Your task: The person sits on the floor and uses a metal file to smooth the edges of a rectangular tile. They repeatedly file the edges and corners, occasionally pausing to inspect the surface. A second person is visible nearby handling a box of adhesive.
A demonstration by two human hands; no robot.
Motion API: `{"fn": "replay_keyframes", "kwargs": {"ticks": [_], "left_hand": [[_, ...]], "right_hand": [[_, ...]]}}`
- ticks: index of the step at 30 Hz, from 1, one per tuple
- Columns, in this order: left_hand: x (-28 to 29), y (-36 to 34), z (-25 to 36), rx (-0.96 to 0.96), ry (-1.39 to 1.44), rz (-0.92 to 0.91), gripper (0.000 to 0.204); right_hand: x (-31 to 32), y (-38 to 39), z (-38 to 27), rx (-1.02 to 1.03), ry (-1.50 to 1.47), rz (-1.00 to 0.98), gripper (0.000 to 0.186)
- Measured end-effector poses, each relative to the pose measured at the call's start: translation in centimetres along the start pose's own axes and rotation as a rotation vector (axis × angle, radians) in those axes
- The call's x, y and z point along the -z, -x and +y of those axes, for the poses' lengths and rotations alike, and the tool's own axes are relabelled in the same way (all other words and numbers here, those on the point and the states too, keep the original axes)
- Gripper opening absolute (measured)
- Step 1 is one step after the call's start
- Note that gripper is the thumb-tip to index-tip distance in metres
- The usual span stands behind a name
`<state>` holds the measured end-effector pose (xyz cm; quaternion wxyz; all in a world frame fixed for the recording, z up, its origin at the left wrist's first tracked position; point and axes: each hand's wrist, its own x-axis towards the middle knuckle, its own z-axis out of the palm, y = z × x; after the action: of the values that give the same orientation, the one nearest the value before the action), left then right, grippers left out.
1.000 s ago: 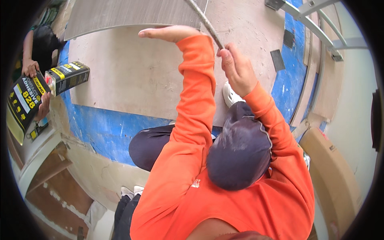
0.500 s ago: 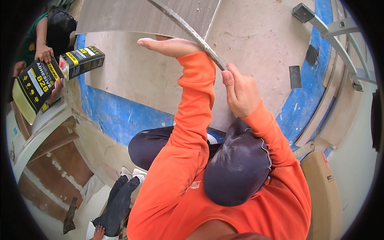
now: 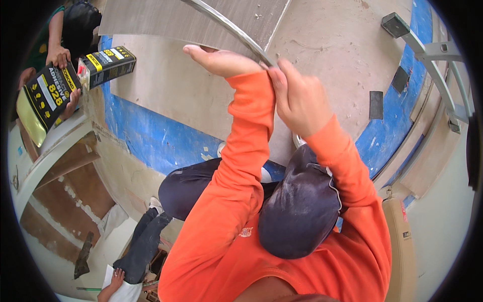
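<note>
A grey wood-grain panel (image 3: 151, 22) lies at the top of the view, its near edge raised over the board beneath. My left hand (image 3: 226, 63) is turned palm up at that edge and supports the panel, thumb stretched out to the left; the other fingers are mostly hidden under it. A long, narrow metal file (image 3: 232, 29) lies slantwise across the panel's near right corner. My right hand (image 3: 304, 100), slightly blurred, is closed round the file's near end, close beside my left wrist. The file's far end runs out of the picture.
A large pale board (image 3: 322, 55) with shavings lies on blue sheeting (image 3: 146, 128). At the left a co-worker's hand (image 3: 59, 55) holds a black-and-yellow tin (image 3: 48, 95) beside another tin (image 3: 108, 65). A metal ladder (image 3: 436, 50) stands right. Another person's legs (image 3: 141, 246) are lower left.
My right hand has pushed the file away from me and a little to the left, coming closer to my left hand. The whole view has shifted slightly. My left hand stays at the panel.
</note>
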<state>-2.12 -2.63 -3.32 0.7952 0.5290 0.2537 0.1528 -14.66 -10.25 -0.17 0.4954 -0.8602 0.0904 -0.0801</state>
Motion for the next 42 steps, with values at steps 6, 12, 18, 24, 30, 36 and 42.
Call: {"fn": "replay_keyframes", "kwargs": {"ticks": [6,12,18,24,30,36,42], "left_hand": [[-0.6,1.0,1.3,0.009,0.076,-0.127,0.077],[-0.4,0.0,0.2,-0.102,0.047,-0.095,0.064],[-0.5,-0.1,0.0,0.105,0.232,-0.272,0.071],[0.1,-0.3,0.5,0.215,0.349,-0.419,0.080],[-0.6,0.1,0.2,0.132,0.235,-0.315,0.083],[-0.7,0.7,0.9,0.257,0.200,-0.279,0.084],[-1.1,1.2,3.1,0.445,0.111,-0.152,0.085]], "right_hand": [[0.4,-0.9,-0.3,-0.005,-0.006,-0.018,0.029],[0.3,-1.3,0.0,0.000,-0.068,0.049,0.028],[0.2,-1.3,0.1,0.024,-0.024,0.092,0.027],[-0.2,-0.7,-0.7,0.008,-0.010,0.125,0.030],[-0.9,0.1,-0.6,-0.034,0.005,0.159,0.035],[-1.5,0.3,-0.8,0.027,-0.029,0.207,0.031],[-1.9,1.8,-0.7,-0.033,0.061,0.118,0.038]]}}
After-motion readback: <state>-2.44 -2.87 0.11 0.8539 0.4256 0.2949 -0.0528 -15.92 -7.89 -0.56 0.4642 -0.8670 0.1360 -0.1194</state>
